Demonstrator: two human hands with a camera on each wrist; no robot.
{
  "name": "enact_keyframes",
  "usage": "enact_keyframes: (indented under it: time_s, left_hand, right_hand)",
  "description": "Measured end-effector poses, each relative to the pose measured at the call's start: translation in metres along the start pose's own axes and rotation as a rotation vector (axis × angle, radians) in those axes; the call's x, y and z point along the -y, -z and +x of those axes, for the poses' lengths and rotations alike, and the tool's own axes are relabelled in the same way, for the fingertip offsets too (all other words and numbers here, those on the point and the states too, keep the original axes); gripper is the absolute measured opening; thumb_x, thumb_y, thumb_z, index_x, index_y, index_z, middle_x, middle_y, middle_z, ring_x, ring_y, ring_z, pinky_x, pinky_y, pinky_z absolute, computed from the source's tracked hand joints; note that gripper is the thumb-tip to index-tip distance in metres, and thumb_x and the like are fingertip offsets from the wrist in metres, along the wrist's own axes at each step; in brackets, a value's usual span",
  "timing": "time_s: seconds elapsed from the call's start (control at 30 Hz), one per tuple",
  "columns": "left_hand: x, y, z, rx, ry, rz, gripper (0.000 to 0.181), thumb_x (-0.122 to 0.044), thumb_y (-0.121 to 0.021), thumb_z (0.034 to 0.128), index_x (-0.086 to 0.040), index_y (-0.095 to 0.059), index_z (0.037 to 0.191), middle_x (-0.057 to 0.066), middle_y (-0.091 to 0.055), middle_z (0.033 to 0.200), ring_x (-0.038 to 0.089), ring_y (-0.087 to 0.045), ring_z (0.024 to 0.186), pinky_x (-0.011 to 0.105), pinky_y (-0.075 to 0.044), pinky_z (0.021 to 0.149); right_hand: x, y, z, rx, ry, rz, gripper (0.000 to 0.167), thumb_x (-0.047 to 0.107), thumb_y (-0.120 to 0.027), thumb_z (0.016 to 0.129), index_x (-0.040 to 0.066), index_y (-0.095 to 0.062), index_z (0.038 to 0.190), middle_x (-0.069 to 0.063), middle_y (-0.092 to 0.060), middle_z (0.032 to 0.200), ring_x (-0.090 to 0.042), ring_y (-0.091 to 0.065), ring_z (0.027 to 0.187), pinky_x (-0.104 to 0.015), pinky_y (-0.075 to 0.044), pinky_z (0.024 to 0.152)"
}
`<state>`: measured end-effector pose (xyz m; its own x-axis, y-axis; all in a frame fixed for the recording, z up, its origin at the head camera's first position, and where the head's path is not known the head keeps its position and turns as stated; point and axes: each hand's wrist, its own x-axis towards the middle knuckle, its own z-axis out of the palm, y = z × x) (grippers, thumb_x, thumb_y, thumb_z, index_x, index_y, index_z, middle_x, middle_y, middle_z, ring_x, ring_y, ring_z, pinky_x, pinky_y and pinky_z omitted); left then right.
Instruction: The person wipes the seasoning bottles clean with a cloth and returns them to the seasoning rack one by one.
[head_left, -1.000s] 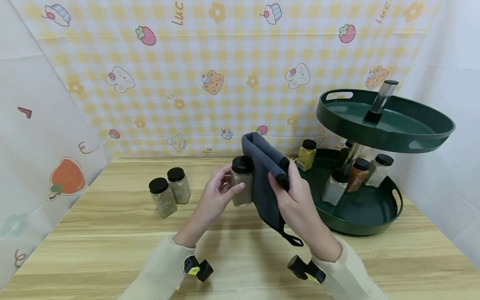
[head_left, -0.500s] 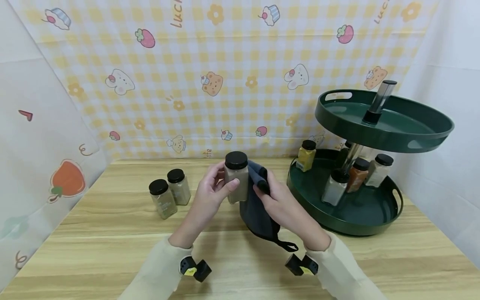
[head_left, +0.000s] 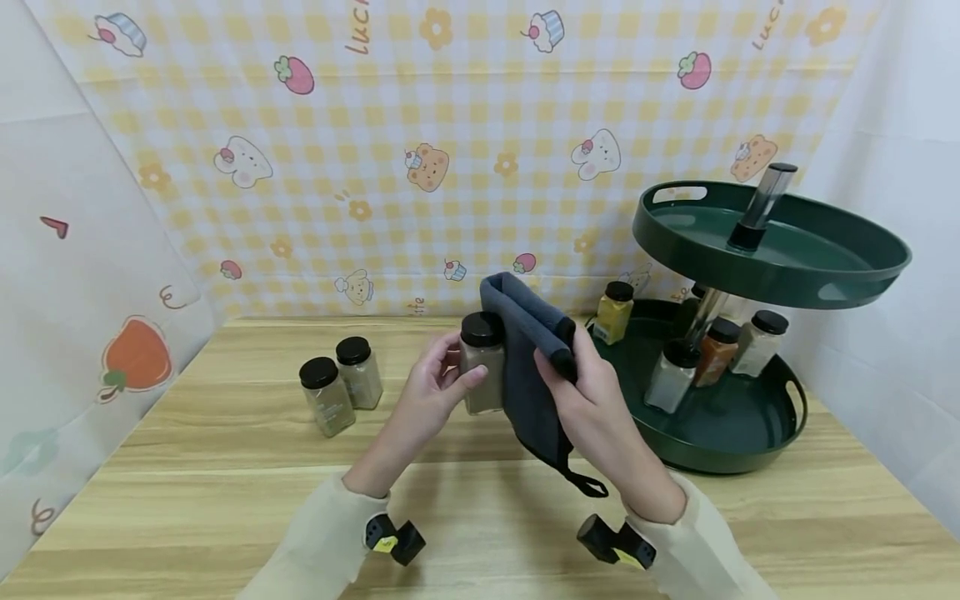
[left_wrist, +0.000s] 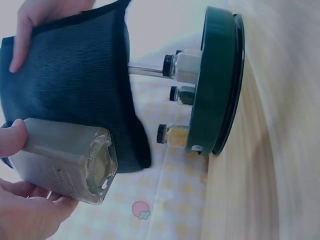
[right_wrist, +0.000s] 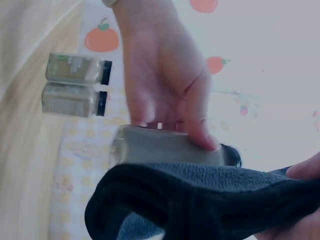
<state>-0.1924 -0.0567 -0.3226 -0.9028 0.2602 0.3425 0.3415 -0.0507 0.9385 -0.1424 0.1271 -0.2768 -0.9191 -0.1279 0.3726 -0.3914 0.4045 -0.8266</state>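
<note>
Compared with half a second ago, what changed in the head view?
The right hand moved right with the gray cloth, whose fold now rises above the held jar. The left hand and held jar shifted slightly right. Both grips, the left-side jars and the green stand stayed unchanged.

Spice jars (head_left: 490,358) and a tiered green tray (head_left: 765,277) suggest a home kitchen.
</note>
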Motion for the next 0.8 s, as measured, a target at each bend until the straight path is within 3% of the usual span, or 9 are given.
enact_keyframes:
  time_s: [0.13, 0.23, 0.37, 0.57, 0.8]
  left_hand:
    - [-0.001, -0.003, -0.001, -0.008, -0.007, 0.011, 0.047, 0.001, -0.059, 0.0878, 0.001, -0.043, 0.132, 0.014, -0.042, 0.125, 0.017, -0.047, 0.101, 0.014, -0.045, 0.082]
    - [-0.004, -0.002, -0.003, -0.017, -0.02, 0.015, 0.047, -0.002, -0.06, 0.0882, -0.002, -0.043, 0.132, 0.012, -0.042, 0.125, 0.018, -0.047, 0.104, 0.015, -0.045, 0.083]
    - [-0.009, 0.003, -0.005, -0.011, -0.05, 0.012, 0.046, -0.004, -0.059, 0.089, -0.004, -0.044, 0.132, 0.01, -0.042, 0.124, 0.019, -0.047, 0.104, 0.015, -0.045, 0.083]
    - [-0.018, 0.007, -0.007, -0.017, -0.052, 0.013, 0.046, -0.004, -0.059, 0.0891, -0.005, -0.044, 0.132, 0.008, -0.043, 0.124, 0.019, -0.046, 0.104, 0.016, -0.044, 0.085]
    - [-0.015, 0.006, -0.004, 0.007, -0.01, 0.037, 0.047, -0.005, -0.058, 0.0902, -0.004, -0.042, 0.134, 0.01, -0.041, 0.124, 0.019, -0.045, 0.105, 0.016, -0.043, 0.085]
  right_hand:
    - [0.003, -0.002, -0.002, -0.042, 0.062, -0.019, 0.032, 0.013, -0.049, 0.096, 0.006, -0.041, 0.126, -0.015, -0.054, 0.127, -0.025, -0.056, 0.112, -0.046, -0.046, 0.091]
    - [-0.001, -0.007, 0.0, -0.049, 0.063, -0.051, 0.03, 0.012, -0.05, 0.096, 0.004, -0.042, 0.124, -0.017, -0.056, 0.123, -0.025, -0.058, 0.108, -0.045, -0.048, 0.089]
    - [-0.009, -0.015, 0.004, 0.012, -0.009, -0.087, 0.029, 0.014, -0.048, 0.097, 0.004, -0.041, 0.123, -0.018, -0.058, 0.117, -0.025, -0.06, 0.1, -0.041, -0.049, 0.083]
    - [-0.02, -0.019, 0.013, 0.168, -0.126, -0.126, 0.029, 0.017, -0.046, 0.098, 0.005, -0.04, 0.124, -0.017, -0.054, 0.123, -0.026, -0.055, 0.108, -0.044, -0.045, 0.088]
    - [-0.019, -0.016, 0.012, 0.127, -0.146, -0.073, 0.027, 0.02, -0.045, 0.098, 0.009, -0.042, 0.123, -0.015, -0.054, 0.122, -0.025, -0.056, 0.106, -0.041, -0.045, 0.088]
